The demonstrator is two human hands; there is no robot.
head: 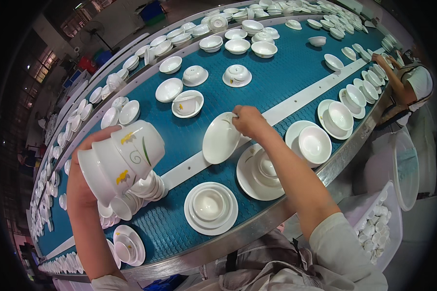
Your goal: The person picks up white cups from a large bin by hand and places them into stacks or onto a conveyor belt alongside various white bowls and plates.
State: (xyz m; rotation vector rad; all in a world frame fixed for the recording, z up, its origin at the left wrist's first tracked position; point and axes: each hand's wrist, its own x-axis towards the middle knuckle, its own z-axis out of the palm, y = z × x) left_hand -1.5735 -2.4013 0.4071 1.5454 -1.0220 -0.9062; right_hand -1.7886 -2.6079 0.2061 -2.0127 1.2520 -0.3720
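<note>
My left hand (79, 183) grips a nested stack of white bowls (122, 160), turned on its side, with yellow flowers and green scrolls on the outer walls. My right hand (249, 122) pinches the upper edge of a white oval-looking dish (220, 140), tilted over the white divider strip (291, 103). Beneath the left-hand stack lie more stacked small bowls (151, 187), partly hidden. In front of me, a plate with smaller dishes nested on it (210, 209) rests on the blue conveyor belt (167, 232). Another plate set (247, 176) is partly covered by my right forearm.
More plate-and-bowl sets (315, 145) line the near lane to the right. Loose bowls (236, 76) lie upright or upturned across the middle belt. At right, a person (413, 83) handles dishes beside a plastic barrel (408, 171) and a bin (395, 232) of small white pieces. A metal edge (335, 176) borders the conveyor.
</note>
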